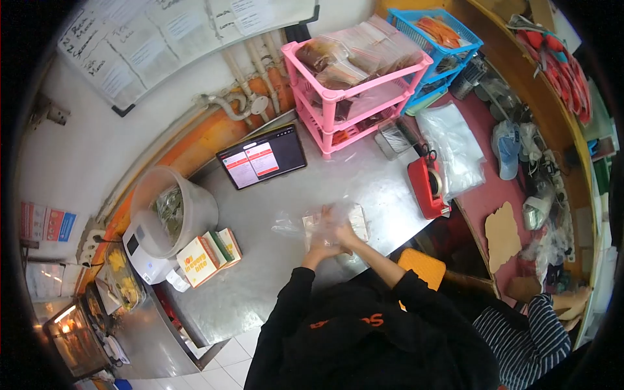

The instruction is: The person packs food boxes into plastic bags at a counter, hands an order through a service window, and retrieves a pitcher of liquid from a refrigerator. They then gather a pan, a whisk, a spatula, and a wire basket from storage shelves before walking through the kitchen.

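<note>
On the steel table in front of me lies a pale, flat package (357, 223) with a clear plastic bag (312, 225) around or over it; I cannot tell which. My right hand (338, 229) reaches across the package, its fingers bent and gripping the thin plastic near the middle. Close against it, my left hand (321, 249) holds the near left side of the bag. Both hands touch each other, and the plastic partly hides the fingertips. A loose flap of clear film (284, 223) sticks out to the left.
A tablet (263, 158) leans at the back, beside a pink rack (328, 97) of bagged goods. To the right are a red tape dispenser (426, 186) and clear bags (450, 149). Left stand a plastic tub (198, 208), cartons (197, 261) and a white printer (144, 255). A person's striped sleeve (546, 331) shows at lower right.
</note>
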### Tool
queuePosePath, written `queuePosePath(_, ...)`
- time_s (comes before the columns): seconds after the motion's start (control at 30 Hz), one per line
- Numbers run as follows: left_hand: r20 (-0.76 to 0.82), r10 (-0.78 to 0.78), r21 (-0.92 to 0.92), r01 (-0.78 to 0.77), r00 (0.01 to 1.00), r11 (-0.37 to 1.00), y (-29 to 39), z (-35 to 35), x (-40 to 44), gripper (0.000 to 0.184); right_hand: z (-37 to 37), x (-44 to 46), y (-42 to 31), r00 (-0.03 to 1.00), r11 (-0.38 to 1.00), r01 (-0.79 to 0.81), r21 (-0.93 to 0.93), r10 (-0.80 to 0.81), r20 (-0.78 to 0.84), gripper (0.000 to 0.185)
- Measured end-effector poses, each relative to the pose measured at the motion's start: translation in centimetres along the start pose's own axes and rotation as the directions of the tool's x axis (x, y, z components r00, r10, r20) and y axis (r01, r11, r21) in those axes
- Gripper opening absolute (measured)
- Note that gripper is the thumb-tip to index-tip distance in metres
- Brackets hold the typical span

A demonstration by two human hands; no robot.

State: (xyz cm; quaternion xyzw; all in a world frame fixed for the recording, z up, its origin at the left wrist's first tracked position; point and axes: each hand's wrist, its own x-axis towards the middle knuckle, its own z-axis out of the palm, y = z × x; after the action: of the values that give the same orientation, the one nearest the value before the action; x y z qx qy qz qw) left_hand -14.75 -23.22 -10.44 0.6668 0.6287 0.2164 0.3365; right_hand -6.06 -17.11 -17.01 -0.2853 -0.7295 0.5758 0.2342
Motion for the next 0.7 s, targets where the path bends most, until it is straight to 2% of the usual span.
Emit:
queuePosePath(0.03, 0.002, -0.004, -0.044, 0.004, 1.000, 0.999, 0.1, 0.3, 0.3, 0.099, 0.6, 0.2, -0.8, 0.992, 0.868, 0.112, -0.483, -0.124, 0.008, 0.049)
queuePosePath(0.07, -0.005, -0.021, -0.078, 0.021, 1.000, 0.997, -0.3, 0.9, 0.5, 0.098, 1.2, 0.1, -3.4, 0.993, 0.870, 0.105, -0.482, -0.120, 0.000, 0.049)
queuePosePath(0.13, -0.040, -0.066, -0.139, 0.059, 0.997, 0.988, -1.3, 1.9, 0.8, 0.096, 2.3, -0.1, -9.5, 0.976, 0.883, -0.195, -0.427, 0.133, -0.171, 0.035)
queuePosePath(0.17, -0.063, -0.088, -0.163, 0.076, 0.994, 0.984, -1.7, 2.5, 0.9, 0.095, 3.7, -0.2, -8.3, 0.944, 0.826, -0.256, -0.502, 0.103, -0.312, 0.032)
queuePosePath(0.2, -0.086, -0.109, -0.183, 0.091, 0.990, 0.979, -2.1, 3.0, 0.9, 0.094, 3.3, -0.2, -8.4, 0.943, 0.828, -0.257, -0.499, 0.101, -0.318, 0.032)
queuePosePath(0.27, -0.128, -0.149, -0.232, 0.117, 0.980, 0.966, -3.1, 4.4, 0.9, 0.092, 1.3, -1.3, -9.1, 0.998, 0.985, -0.065, -0.161, 0.064, -0.009, 0.037)
queuePosePath(0.3, -0.149, -0.169, -0.257, 0.126, 0.974, 0.958, -3.9, 5.3, 0.9, 0.091, 0.0, -2.0, -9.8, 0.998, 0.985, -0.064, -0.161, 0.063, -0.012, 0.037)
queuePosePath(0.37, -0.190, -0.204, -0.304, 0.140, 0.960, 0.942, -5.3, 7.4, 1.1, 0.089, -2.5, -3.0, -10.7, 0.983, 0.909, 0.175, -0.379, -0.185, 0.010, 0.041)
queuePosePath(0.4, -0.205, -0.225, -0.329, 0.150, 0.952, 0.932, -6.2, 8.9, 1.2, 0.088, -3.1, -2.8, -10.5, 0.983, 0.909, 0.172, -0.379, -0.182, 0.009, 0.041)
queuePosePath(0.47, -0.225, -0.267, -0.395, 0.163, 0.937, 0.904, -8.6, 12.1, 1.2, 0.086, -3.8, -2.3, -9.4, 0.972, 0.698, 0.109, -0.708, -0.224, -0.071, 0.043)
queuePosePath(0.5, -0.232, -0.289, -0.435, 0.166, 0.929, 0.885, -10.1, 14.2, 1.5, 0.085, -3.4, -2.1, -7.8, 0.972, 0.695, 0.104, -0.711, -0.223, -0.076, 0.043)
queuePosePath(0.57, -0.234, -0.350, -0.555, 0.171, 0.907, 0.814, -15.1, 20.4, 2.2, 0.083, -1.3, -0.9, -3.8, 0.992, 0.912, 0.113, -0.394, -0.128, -0.011, 0.040)
queuePosePath(0.6, -0.224, -0.321, -0.490, 0.178, 0.920, 0.853, -12.1, 16.7, 1.4, 0.079, 0.0, -0.7, -3.4, 0.992, 0.912, 0.113, -0.394, -0.129, -0.015, 0.040)
queuePosePath(0.67, -0.181, -0.275, -0.415, 0.180, 0.944, 0.892, -7.2, 10.6, 0.9, 0.071, 2.4, -0.6, -3.1, 0.945, 0.906, -0.022, -0.422, -0.118, -0.304, 0.037)
queuePosePath(0.7, -0.155, -0.263, -0.398, 0.184, 0.952, 0.899, -5.5, 8.5, 0.6, 0.066, 2.6, -1.1, -3.7, 0.944, 0.909, -0.023, -0.417, -0.118, -0.307, 0.037)
